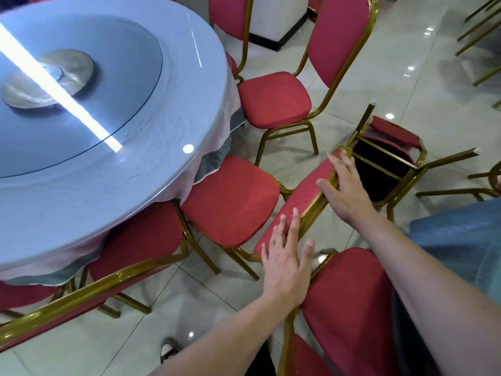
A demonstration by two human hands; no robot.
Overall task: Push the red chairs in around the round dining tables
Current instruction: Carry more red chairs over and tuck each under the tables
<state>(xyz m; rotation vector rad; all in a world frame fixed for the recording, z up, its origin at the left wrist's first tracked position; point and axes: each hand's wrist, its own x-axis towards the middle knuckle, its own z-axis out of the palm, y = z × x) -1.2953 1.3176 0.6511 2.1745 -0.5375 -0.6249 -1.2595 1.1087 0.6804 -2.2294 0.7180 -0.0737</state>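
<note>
The right hand (343,189) sits on the upper end of the backrest (303,204) of the middle red chair (230,199), fingers lying over the top rail and thumb hooked round the gold frame edge — a light grip, apparently for steering. The left hand (287,264) lies flat on the lower end of the same backrest, fingers straight and spread, gripping nothing; this placement suits a push, with the palm delivering force toward the table. Using two contact points on one backrest should keep the chair from twisting as it slides. The chair's seat already has its front edge under the overhang of the round table (113,158), so little travel appears to remain. To the left, a neighbouring chair (135,240) is tucked in further, its seat partly under the tablecloth. Beyond, a third chair (273,99) stands angled and clear of the table edge. A tipped chair (390,158) lies on the tiled floor (406,90) behind the right hand, legs outward — likely needing righting first.
</note>
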